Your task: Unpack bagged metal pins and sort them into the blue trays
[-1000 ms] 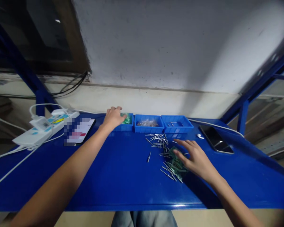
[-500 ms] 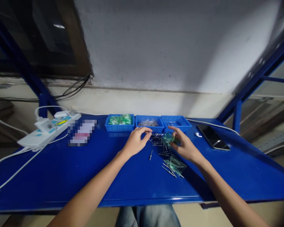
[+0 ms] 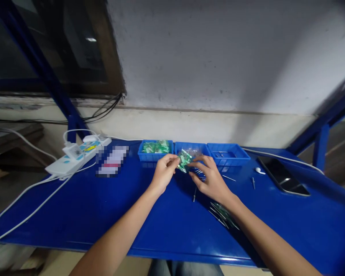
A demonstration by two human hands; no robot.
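My left hand [image 3: 163,174] pinches a green packet [image 3: 185,159]; from here I can't tell whether my right hand [image 3: 209,178] grips it.

Left hand [image 3: 162,174] now pinching green packet [image 3: 184,158], right hand [image 3: 211,179] closer in, packet shifted before middle bin [image 3: 186,145]

Hands: left hand [image 3: 164,173] and right hand [image 3: 209,179], bare. Forearms [image 3: 123,230]: two, bare, tapering toward the wrists. Trousers [image 3: 199,270]: faded blue-grey, denim-like, partly visible, bottom centre of frame.
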